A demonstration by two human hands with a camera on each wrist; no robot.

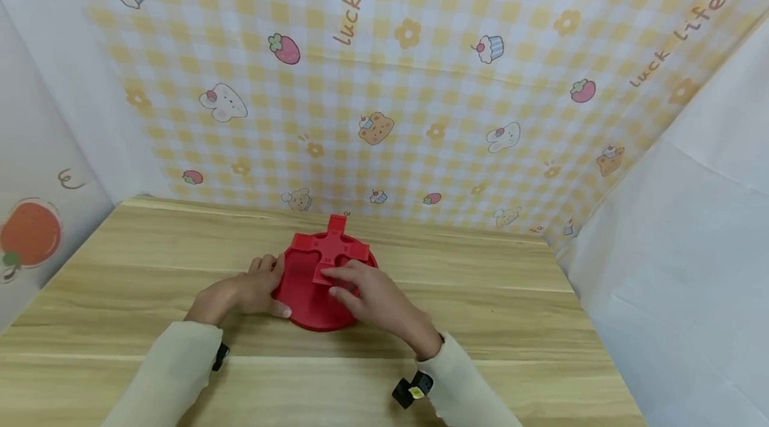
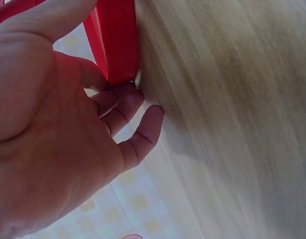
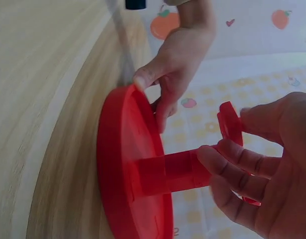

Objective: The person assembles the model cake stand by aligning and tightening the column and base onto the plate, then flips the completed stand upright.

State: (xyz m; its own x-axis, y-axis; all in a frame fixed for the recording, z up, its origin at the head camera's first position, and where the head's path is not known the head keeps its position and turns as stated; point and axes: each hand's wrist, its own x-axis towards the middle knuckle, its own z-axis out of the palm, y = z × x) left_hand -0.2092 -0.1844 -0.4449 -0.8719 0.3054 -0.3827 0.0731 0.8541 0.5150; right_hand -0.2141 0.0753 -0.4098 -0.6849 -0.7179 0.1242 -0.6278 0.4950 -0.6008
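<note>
A red round base (image 1: 309, 307) with a raised rim lies flat on the wooden table. From its middle rises a red post (image 3: 175, 172), topped by a flat red four-armed cross piece (image 1: 332, 245) with small marks on its arms. My left hand (image 1: 255, 287) grips the base's left rim, thumb at the near side and fingers farther round. With the right hand (image 1: 378, 293) I pinch the cross piece's near arm; in the right wrist view, some of its fingers lie beside the post. How the cross joins the post is hidden by my fingers.
The light wooden table (image 1: 480, 320) spreads around the base. Behind it hangs a yellow checked cloth (image 1: 420, 100) with cartoon prints, with white cloth (image 1: 691, 227) at the right side. Dark wrist devices (image 1: 412, 389) sit at both sleeves.
</note>
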